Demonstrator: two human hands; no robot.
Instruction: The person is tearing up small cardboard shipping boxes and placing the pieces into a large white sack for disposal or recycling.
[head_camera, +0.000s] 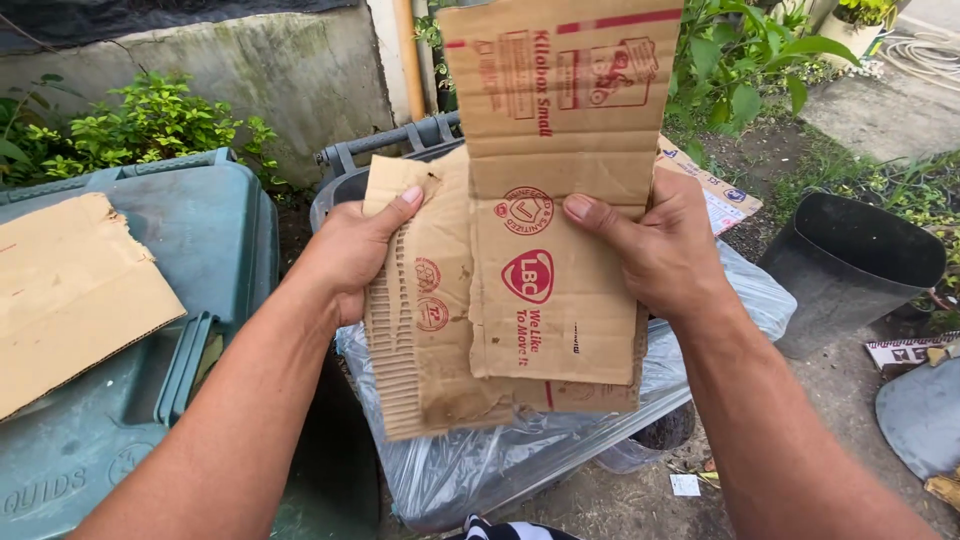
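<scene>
The left hand (352, 250) is closed on the left edge of a stack of flattened brown cardboard sheets with red printing (530, 250), with the thumb laid over the front at the torn upper corner and the fingers hidden behind. The right hand (665, 250) is closed on the right edge of the same stack, its thumb pressed across the front just below a fold line. The stack is held between the two hands at the centre of the frame, upright, with its long axis running from the lower middle to the top edge of the frame. The tallest sheet rises well above both thumbs. Both hands are seen at about the same height, so neither is clearly nearer to the cardboard.

Directly below the stack, a bin lined with a clear plastic bag (480, 470) is seen, its dark grey rim (385, 145) showing behind the cardboard. At the left of the frame a green lidded wheeled bin (215, 230) stands beside it, with a torn piece of plain brown cardboard (70, 290) lying on its lid. At the right, apart from the hands, a black plastic tub (850, 260) rests tilted on the ground.
</scene>
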